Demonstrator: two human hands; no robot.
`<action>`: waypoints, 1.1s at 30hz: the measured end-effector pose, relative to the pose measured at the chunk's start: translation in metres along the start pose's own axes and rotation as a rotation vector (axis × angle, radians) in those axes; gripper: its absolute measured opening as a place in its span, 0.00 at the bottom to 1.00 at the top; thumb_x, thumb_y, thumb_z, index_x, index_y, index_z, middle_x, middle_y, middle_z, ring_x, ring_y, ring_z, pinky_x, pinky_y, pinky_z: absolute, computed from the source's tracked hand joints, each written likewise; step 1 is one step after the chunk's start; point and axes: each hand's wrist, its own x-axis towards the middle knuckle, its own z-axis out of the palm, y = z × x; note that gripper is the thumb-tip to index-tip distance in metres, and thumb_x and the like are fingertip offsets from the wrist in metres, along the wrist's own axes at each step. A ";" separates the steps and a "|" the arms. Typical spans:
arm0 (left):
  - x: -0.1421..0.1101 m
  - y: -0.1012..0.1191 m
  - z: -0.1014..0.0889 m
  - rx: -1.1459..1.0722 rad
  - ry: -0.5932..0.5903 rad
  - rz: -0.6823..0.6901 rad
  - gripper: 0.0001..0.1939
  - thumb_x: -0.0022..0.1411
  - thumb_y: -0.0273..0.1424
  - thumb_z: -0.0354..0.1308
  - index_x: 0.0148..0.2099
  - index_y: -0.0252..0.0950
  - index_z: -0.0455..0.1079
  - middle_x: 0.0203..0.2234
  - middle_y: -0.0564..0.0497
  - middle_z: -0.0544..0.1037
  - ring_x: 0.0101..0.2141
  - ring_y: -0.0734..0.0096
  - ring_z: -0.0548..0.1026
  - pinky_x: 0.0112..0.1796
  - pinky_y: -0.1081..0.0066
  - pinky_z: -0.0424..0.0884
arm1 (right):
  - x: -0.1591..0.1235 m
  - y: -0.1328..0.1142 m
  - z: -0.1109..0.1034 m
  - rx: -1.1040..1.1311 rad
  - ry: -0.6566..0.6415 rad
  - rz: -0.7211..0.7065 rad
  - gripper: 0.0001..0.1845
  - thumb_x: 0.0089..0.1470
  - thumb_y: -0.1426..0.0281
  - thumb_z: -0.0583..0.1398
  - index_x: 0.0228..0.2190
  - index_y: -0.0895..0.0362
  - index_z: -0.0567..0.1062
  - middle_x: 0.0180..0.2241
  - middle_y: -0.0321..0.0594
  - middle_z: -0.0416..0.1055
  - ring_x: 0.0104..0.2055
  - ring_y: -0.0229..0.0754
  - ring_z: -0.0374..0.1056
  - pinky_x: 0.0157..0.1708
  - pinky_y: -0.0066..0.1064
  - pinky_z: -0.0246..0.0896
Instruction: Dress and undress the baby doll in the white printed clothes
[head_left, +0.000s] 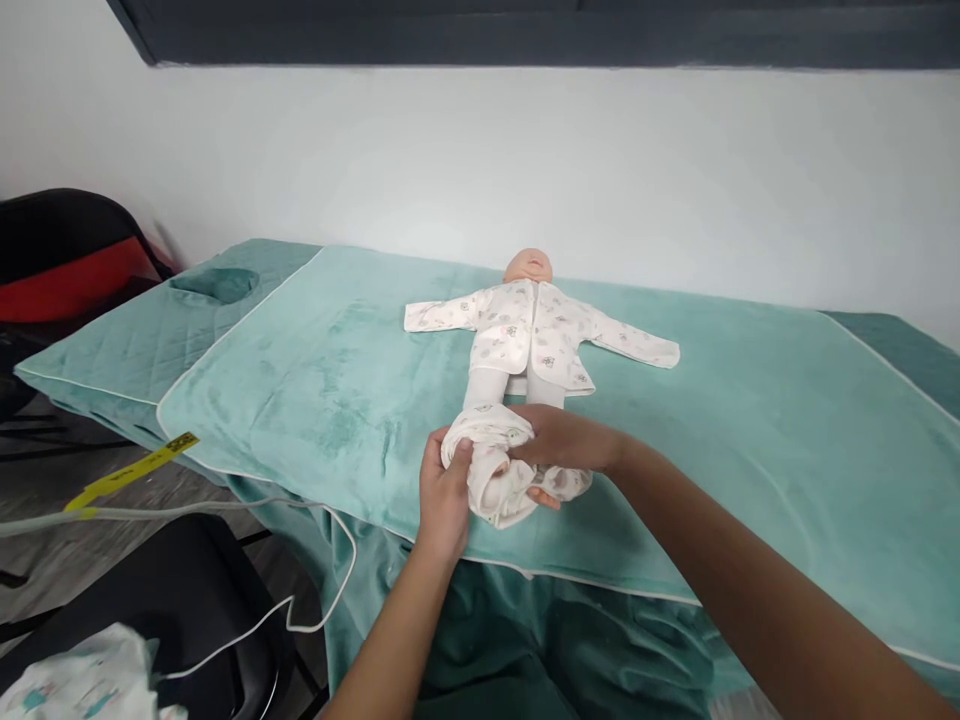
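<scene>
A baby doll [529, 268] lies on its back on a teal blanket [315, 380], wearing a white printed jacket [534, 332] with sleeves spread out. Bunched white baby trousers [495, 440] sit around the doll's feet. My left hand [444, 492] grips the left side of the bunched cloth, fingers curled into it. My right hand [561, 440] reaches across and clasps the cloth from the top right, fingers wrapped round it.
The blanket covers a padded teal table [112, 350] against a white wall. A black and red chair [60, 260] stands at far left. A black stool [150, 600], white cable [330, 560], yellow tape [127, 472] and printed cloth [82, 680] lie lower left.
</scene>
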 end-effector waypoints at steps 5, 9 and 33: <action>0.041 0.003 0.001 0.280 0.013 0.182 0.19 0.62 0.48 0.54 0.31 0.36 0.65 0.24 0.55 0.70 0.28 0.73 0.68 0.33 0.75 0.65 | 0.004 -0.005 0.007 -0.201 0.144 0.045 0.13 0.47 0.67 0.63 0.37 0.58 0.73 0.37 0.38 0.75 0.38 0.45 0.69 0.33 0.29 0.60; 0.073 0.013 0.011 0.361 -0.048 0.300 0.19 0.65 0.43 0.52 0.26 0.37 0.61 0.21 0.56 0.65 0.25 0.74 0.63 0.30 0.76 0.61 | 0.005 -0.006 0.009 -0.241 0.226 0.068 0.13 0.46 0.66 0.63 0.34 0.58 0.72 0.34 0.37 0.74 0.36 0.43 0.68 0.31 0.28 0.57; 0.129 0.027 0.023 0.185 -0.409 0.050 0.12 0.48 0.31 0.64 0.37 0.36 0.70 0.28 0.55 0.71 0.29 0.75 0.68 0.32 0.75 0.64 | 0.000 0.030 -0.009 -0.099 0.988 -0.027 0.19 0.56 0.53 0.54 0.37 0.55 0.69 0.37 0.40 0.70 0.38 0.43 0.64 0.38 0.33 0.60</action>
